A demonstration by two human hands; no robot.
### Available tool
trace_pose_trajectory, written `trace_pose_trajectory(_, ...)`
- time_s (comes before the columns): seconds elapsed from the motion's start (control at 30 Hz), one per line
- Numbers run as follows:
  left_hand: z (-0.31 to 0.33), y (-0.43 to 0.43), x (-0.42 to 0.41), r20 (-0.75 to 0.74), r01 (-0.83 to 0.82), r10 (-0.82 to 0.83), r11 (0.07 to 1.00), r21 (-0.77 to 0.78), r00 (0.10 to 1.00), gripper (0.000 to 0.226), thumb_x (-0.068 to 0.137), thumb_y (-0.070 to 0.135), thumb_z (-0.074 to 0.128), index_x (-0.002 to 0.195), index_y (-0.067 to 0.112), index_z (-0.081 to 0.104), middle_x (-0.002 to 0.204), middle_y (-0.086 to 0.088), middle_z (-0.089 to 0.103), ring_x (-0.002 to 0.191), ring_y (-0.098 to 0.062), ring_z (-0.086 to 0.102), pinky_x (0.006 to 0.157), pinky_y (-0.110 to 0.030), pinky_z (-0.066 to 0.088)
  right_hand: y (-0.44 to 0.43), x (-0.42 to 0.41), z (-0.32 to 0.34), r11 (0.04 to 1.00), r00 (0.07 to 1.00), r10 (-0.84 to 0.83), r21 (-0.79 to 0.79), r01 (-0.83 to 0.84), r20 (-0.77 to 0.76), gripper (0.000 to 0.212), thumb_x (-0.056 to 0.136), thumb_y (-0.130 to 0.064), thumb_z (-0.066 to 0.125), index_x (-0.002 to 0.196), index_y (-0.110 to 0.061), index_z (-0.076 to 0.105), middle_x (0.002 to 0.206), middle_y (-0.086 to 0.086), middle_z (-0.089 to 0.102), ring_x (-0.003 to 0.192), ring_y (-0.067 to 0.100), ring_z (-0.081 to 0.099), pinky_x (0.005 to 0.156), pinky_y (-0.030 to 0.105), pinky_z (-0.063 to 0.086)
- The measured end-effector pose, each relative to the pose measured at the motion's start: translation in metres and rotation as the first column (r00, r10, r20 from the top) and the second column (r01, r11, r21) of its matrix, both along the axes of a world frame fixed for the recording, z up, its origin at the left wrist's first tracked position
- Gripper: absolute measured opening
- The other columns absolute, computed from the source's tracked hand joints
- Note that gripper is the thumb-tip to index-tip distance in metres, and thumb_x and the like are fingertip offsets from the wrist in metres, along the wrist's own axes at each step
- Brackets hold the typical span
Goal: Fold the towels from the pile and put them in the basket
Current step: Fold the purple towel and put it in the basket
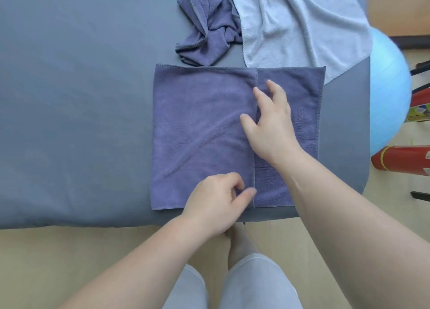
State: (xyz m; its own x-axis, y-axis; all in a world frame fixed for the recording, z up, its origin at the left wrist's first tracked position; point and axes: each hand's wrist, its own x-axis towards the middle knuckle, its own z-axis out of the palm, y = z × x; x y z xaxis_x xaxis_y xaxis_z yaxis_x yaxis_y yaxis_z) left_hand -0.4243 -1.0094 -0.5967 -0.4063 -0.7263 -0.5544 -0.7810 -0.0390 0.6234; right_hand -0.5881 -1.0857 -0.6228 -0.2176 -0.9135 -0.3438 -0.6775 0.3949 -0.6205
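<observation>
Head view: the towel [202, 131] lies flat at the near edge of the surface [81, 99], close to its near right corner. A flap is folded over from the left and stops short of the right hem. The left hand [216, 204] pinches the flap's near corner between thumb and forefinger. The right hand [270, 122] rests with fingers [258, 92] spread and straight along the flap's edge.

If the pinch pulls before the right hand lifts, the flap will likely skew and the hems stop matching. The towel's near hem sits just beside the surface's edge, so a tug toward the body could drag it over. At the far edge, beside the crumpled dark towel [207, 24], the pale towel [297, 24] drapes over the right side above a ball [386, 87], and its weight might slide it off.

No basket shows, so what it holds cannot be told.
</observation>
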Motion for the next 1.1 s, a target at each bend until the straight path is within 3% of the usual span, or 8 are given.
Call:
trace_pose_trajectory(0.07,0.003,-0.002,0.018,0.008,-0.084,0.085,0.990,-0.114,0.996,0.023,0.092,0.043,0.059,0.080,0.023,0.060,0.068,0.009,0.058,0.072,-0.013,0.054,0.069,-0.038,0.048,0.003,0.017,0.008,0.995,0.981,0.017,-0.095,-0.036,-0.196,0.060,0.091,-0.031,0.060,0.146,-0.013,0.046,0.158,0.011,0.028,0.136,0.035,0.034,0.110,0.048,0.032)
trace_pose_trajectory(0.17,0.002,-0.009,0.053,0.059,-0.229,0.257,0.927,-0.297,0.965,0.012,0.089,0.029,0.065,0.081,0.022,0.059,0.072,0.009,0.054,0.071,-0.015,0.052,0.065,-0.036,0.047,-0.004,0.053,0.017,0.960,0.961,0.154,-0.194,-0.200,-0.229,0.052,0.088,-0.034,0.059,0.137,-0.015,0.057,0.143,0.010,0.048,0.126,0.036,0.043,0.097,0.049,0.039)
trace_pose_trajectory(0.27,-0.001,-0.013,0.090,0.208,-0.254,0.372,0.862,-0.439,0.905,0.018,0.083,0.025,0.071,0.096,0.020,0.060,0.094,0.000,0.053,0.088,-0.028,0.053,0.075,-0.041,0.047,-0.024,0.094,0.024,0.908,0.891,0.408,-0.015,-0.419,-0.200,0.051,0.097,-0.045,0.052,0.145,-0.028,0.049,0.150,0.003,0.039,0.132,0.032,0.035,0.104,0.047,0.035)
trace_pose_trajectory(0.37,-0.004,-0.012,0.119,0.351,-0.290,0.410,0.892,-0.347,0.841,0.038,0.079,0.035,0.076,0.103,0.019,0.051,0.102,-0.001,0.049,0.098,-0.030,0.049,0.080,-0.043,0.044,-0.046,0.129,0.022,0.847,0.822,0.530,0.087,-0.524,-0.207,0.060,0.096,-0.062,0.045,0.151,-0.040,0.036,0.159,0.002,0.024,0.138,0.032,0.025,0.107,0.048,0.029)
trace_pose_trajectory(0.47,-0.010,-0.012,0.138,0.443,-0.247,0.348,0.931,-0.270,0.827,0.036,0.079,0.051,0.070,0.089,0.021,0.052,0.086,0.005,0.055,0.090,-0.027,0.050,0.077,-0.041,0.046,-0.059,0.155,0.014,0.856,0.814,0.515,0.193,-0.479,-0.267,0.060,0.092,-0.071,0.042,0.146,-0.045,0.040,0.155,0.003,0.025,0.136,0.033,0.024,0.101,0.051,0.031)
trace_pose_trajectory(0.6,-0.018,-0.012,0.148,0.409,-0.205,0.289,0.950,-0.237,0.866,0.034,0.083,0.050,0.066,0.069,0.023,0.052,0.069,0.008,0.057,0.080,-0.024,0.051,0.072,-0.038,0.046,-0.057,0.179,0.005,0.896,0.806,0.444,0.199,-0.398,-0.391,0.060,0.091,-0.067,0.044,0.137,-0.029,0.048,0.151,0.003,0.026,0.132,0.033,0.026,0.098,0.055,0.030)
trace_pose_trajectory(0.8,-0.019,-0.016,0.163,0.261,-0.191,0.228,0.968,-0.159,0.938,0.035,0.085,0.033,0.067,0.060,0.019,0.047,0.061,0.004,0.054,0.072,-0.024,0.053,0.062,-0.036,0.042,-0.056,0.200,0.003,0.974,0.932,0.225,0.065,-0.215,-0.285,0.057,0.096,-0.055,0.048,0.141,-0.019,0.048,0.149,-0.009,0.035,0.138,0.024,0.026,0.117,0.058,0.017)
trace_pose_trajectory(1.1,-0.009,-0.037,0.251,0.347,-0.259,0.320,0.942,-0.212,0.881,0.030,0.078,0.026,0.068,0.059,0.014,0.048,0.056,0.001,0.054,0.063,-0.023,0.052,0.056,-0.036,0.045,-0.076,0.285,0.012,0.961,0.963,0.262,-0.069,-0.266,-0.070,0.066,0.093,-0.051,0.056,0.146,-0.015,0.043,0.151,-0.007,0.034,0.136,0.022,0.031,0.115,0.054,0.027)
